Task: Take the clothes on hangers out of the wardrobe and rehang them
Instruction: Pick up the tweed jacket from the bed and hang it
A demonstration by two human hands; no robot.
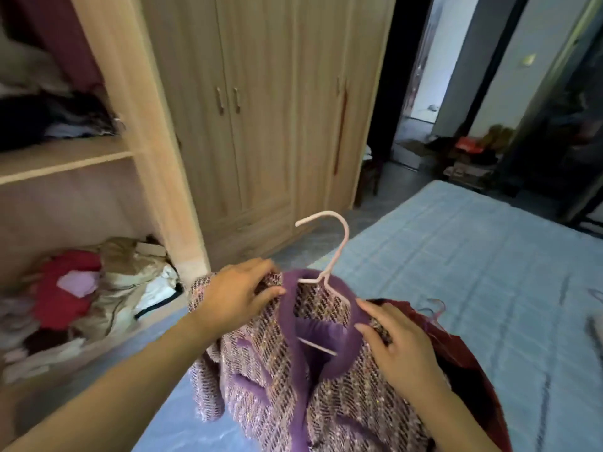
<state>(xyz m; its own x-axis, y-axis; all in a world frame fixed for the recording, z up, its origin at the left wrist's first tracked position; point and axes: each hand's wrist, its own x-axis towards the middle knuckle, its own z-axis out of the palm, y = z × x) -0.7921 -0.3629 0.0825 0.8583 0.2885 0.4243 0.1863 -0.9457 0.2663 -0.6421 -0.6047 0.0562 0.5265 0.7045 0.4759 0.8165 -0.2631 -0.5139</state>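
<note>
A purple tweed jacket [277,380] with a plain purple collar lies over the blue bed's edge, with a pale pink hanger [329,252] inside its neck and the hook sticking up. My left hand [238,295] pinches the jacket's left shoulder beside the collar. On the right shoulder my right hand [398,344] lies with its fingers spread along the collar. Under the jacket at the right lies a dark red garment [456,350] with another thin hanger [435,308] showing.
The open wardrobe [143,132] stands at the left, its shelves holding piled clothes [81,288]. Its closed wooden doors [261,119] are straight ahead. The blue bed [473,272] fills the right. A doorway [421,102] and shoes on the floor are at the far right.
</note>
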